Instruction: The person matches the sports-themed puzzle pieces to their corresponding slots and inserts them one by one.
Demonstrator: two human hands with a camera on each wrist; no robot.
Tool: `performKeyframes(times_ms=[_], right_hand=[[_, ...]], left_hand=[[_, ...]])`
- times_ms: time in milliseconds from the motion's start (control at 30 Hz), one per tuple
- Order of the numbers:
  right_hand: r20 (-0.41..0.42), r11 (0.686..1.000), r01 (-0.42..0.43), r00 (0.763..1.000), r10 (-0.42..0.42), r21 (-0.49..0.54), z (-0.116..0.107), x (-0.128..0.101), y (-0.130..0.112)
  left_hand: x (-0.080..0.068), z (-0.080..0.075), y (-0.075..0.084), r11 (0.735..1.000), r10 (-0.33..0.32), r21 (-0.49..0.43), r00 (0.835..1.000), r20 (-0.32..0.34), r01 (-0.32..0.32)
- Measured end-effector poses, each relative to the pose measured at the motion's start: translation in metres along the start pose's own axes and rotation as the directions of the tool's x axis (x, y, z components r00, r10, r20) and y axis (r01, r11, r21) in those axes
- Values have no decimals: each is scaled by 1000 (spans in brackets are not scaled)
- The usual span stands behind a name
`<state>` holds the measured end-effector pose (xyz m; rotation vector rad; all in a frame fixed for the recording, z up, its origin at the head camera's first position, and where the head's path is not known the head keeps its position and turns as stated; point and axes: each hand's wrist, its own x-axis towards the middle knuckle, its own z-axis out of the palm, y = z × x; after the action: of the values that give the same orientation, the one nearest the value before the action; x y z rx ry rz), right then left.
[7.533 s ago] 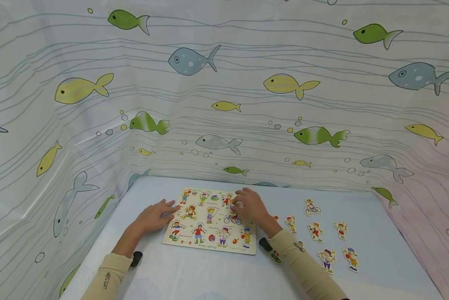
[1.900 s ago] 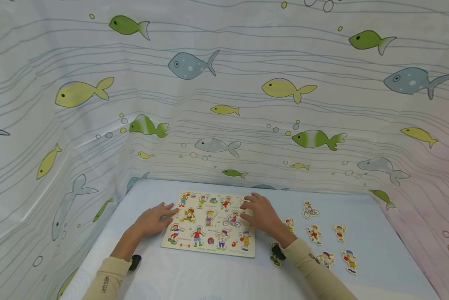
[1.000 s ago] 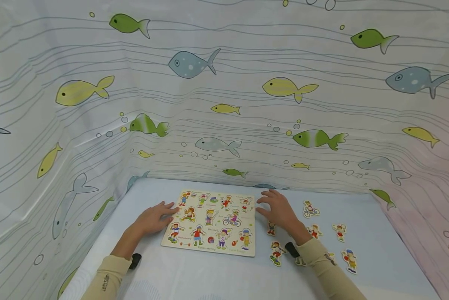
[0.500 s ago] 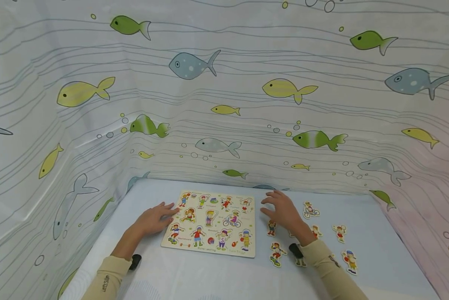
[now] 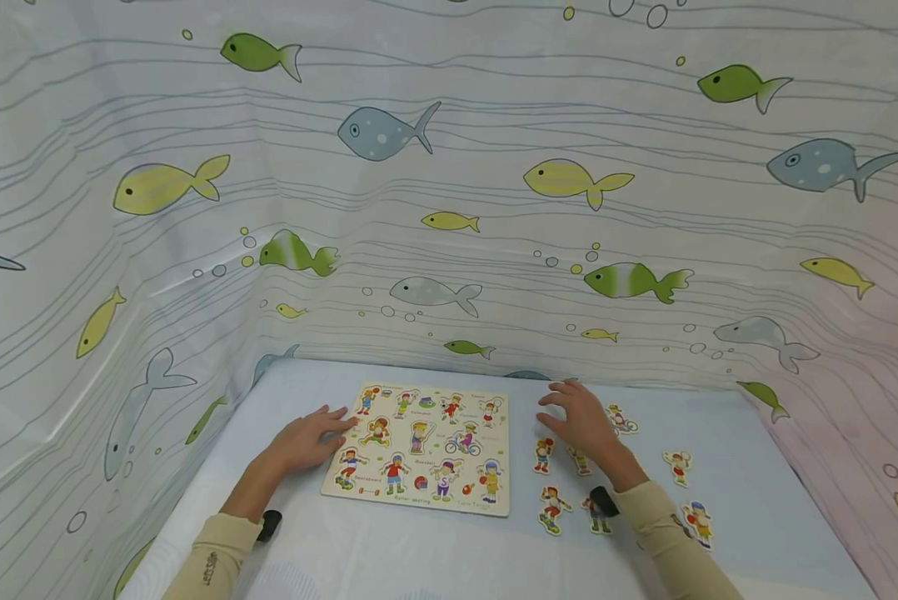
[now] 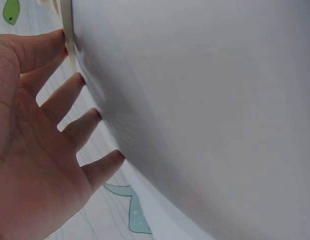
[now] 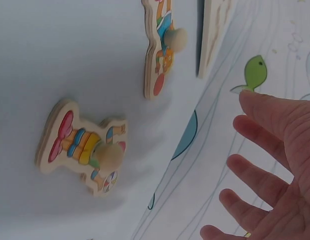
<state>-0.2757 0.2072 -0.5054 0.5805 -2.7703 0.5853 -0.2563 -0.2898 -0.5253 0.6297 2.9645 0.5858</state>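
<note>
A pale wooden puzzle board (image 5: 436,475) printed with sporting children lies flat on the table. My left hand (image 5: 306,439) rests at its left edge; in the left wrist view, thumb and finger touch the board's edge and the other fingertips meet the table. My right hand (image 5: 580,422) hovers to the right of the board, fingers loosely bent and holding nothing. Close to it lie knobbed puzzle pieces: a basketball player (image 7: 156,65) and a volleyball player (image 7: 79,142). A skateboarder piece (image 5: 551,510) and a boot-wearing figure piece (image 5: 601,523) lie nearer me.
Further right on the table (image 5: 764,500) lie a cyclist piece (image 5: 625,421), a tennis player piece (image 5: 677,468) and a blue-capped figure piece (image 5: 698,521). My right arm hides part of that area. A fish-patterned sheet (image 5: 449,250) surrounds the table's back and sides.
My right hand has left the board's right side and shifted rightward over the loose pieces, uncovering the board's upper right tennis figure. My left hand stays at the left edge.
</note>
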Motion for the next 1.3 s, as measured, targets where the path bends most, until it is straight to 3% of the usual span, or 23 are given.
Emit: performKeyframes(times_ms=[433,667,1300], right_hand=[[20,997,-74,997,74,-3,-8,-7,20],[-31,997,-78,997,78,-1,-9,-10,35],[-26,987,-161,987,161,2,-20,-8,60]], left_hand=[[1,2,-3,1000,11,2,1000,-3,-11],[0,2,-3,1000,6,8,1000,-7,-6],[1,4,-5,1000,15,11,1000,-5,-15]])
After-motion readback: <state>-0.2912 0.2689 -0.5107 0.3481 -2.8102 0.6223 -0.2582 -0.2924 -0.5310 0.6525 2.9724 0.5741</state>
